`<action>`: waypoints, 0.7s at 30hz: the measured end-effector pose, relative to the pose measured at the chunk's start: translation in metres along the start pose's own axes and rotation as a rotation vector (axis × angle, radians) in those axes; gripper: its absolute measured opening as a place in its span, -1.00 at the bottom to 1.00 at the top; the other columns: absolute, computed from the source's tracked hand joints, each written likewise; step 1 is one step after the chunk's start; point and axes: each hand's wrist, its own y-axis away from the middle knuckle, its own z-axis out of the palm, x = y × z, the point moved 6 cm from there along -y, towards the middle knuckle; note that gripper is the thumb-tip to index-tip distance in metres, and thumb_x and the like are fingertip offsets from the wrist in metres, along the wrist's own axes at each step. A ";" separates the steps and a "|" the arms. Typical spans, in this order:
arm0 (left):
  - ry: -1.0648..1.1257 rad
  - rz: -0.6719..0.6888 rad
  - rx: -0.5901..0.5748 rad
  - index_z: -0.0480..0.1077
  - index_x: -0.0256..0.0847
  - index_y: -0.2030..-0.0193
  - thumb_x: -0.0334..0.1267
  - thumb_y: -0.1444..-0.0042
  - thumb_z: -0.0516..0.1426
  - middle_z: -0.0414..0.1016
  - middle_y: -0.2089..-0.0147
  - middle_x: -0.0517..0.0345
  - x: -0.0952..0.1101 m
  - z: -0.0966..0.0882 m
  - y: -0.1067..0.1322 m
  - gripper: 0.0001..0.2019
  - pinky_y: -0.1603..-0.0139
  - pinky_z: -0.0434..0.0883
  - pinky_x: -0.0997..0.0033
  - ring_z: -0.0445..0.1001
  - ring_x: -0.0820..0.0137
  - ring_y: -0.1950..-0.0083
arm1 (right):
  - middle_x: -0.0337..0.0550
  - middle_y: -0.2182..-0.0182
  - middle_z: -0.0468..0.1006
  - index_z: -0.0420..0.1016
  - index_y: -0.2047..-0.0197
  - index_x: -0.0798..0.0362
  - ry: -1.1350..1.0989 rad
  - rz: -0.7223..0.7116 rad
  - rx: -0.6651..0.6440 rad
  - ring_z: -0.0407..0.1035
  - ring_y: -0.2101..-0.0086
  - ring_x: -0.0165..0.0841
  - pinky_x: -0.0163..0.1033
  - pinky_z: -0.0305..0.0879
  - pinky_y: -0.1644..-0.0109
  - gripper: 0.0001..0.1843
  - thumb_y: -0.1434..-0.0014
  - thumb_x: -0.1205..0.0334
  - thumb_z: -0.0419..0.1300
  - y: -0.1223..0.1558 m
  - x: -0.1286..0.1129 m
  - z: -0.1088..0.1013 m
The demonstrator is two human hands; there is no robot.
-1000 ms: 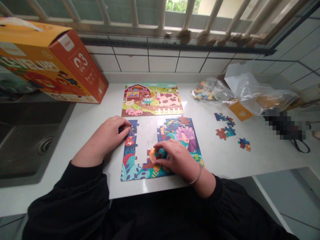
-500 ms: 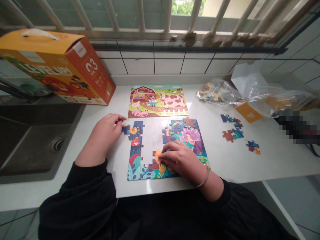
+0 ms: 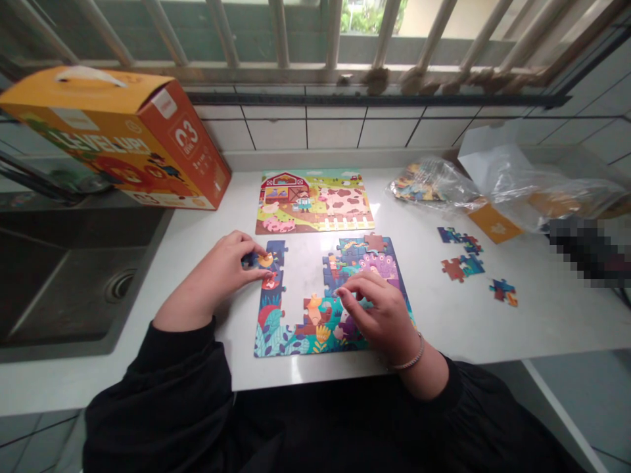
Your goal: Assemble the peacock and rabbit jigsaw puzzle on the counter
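A partly joined jigsaw puzzle [image 3: 290,345] with animals and plants lies on the white counter, a gap running down its middle. At its upper left edge my left hand [image 3: 224,272] has thumb and fingers closed around a dark blue puzzle piece [image 3: 249,261], mostly covered by the fingers, beside the yellow bird. My right hand [image 3: 379,312] is over the right part of the puzzle, fingers curled and thumb against the index finger. Nothing shows between its fingertips. It hides part of the peacock picture. Several loose puzzle pieces [image 3: 463,266] lie farther right.
Behind the puzzle lies a joined farm puzzle [image 3: 315,202]. An orange box [image 3: 118,138] stands at the back left by a dark sink [image 3: 89,289]. At the back right are a clear bag of pieces [image 3: 428,180] and crumpled plastic packaging [image 3: 547,177].
My left hand has moved right, its fingers now on the puzzle's left edge. My right hand has lifted off the orange animal's pieces and shifted right. The view has tilted slightly.
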 end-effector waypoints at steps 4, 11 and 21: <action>0.018 0.015 -0.029 0.65 -0.11 0.05 0.21 -0.13 0.42 0.54 -0.08 -0.06 -0.003 0.002 -0.001 -0.55 -0.26 0.49 -0.02 0.54 0.04 -0.12 | -0.18 0.36 0.54 0.50 0.26 -0.06 -0.002 0.105 0.108 0.39 0.35 -0.29 -0.11 0.37 0.19 -0.69 -0.58 0.10 0.16 0.000 0.005 -0.012; 0.010 -0.016 -0.052 0.56 -0.12 0.10 0.12 -0.07 0.46 0.58 -0.01 -0.02 0.001 0.002 -0.001 -0.57 -0.13 0.48 0.09 0.54 0.09 -0.04 | -0.21 0.38 0.48 0.47 0.27 -0.05 -0.020 0.105 0.094 0.35 0.36 -0.31 -0.14 0.30 0.22 -0.68 -0.58 0.10 0.16 0.000 0.006 -0.009; 0.236 -0.022 -0.071 0.52 -0.06 -0.19 -0.07 -0.38 0.25 0.67 -0.02 0.10 0.030 0.002 0.008 -0.69 0.01 0.50 0.26 0.61 0.26 0.06 | -0.22 0.36 0.48 0.47 0.26 -0.03 -0.054 0.114 0.084 0.31 0.36 -0.33 -0.14 0.26 0.20 -0.71 -0.57 0.14 0.18 0.001 0.010 -0.007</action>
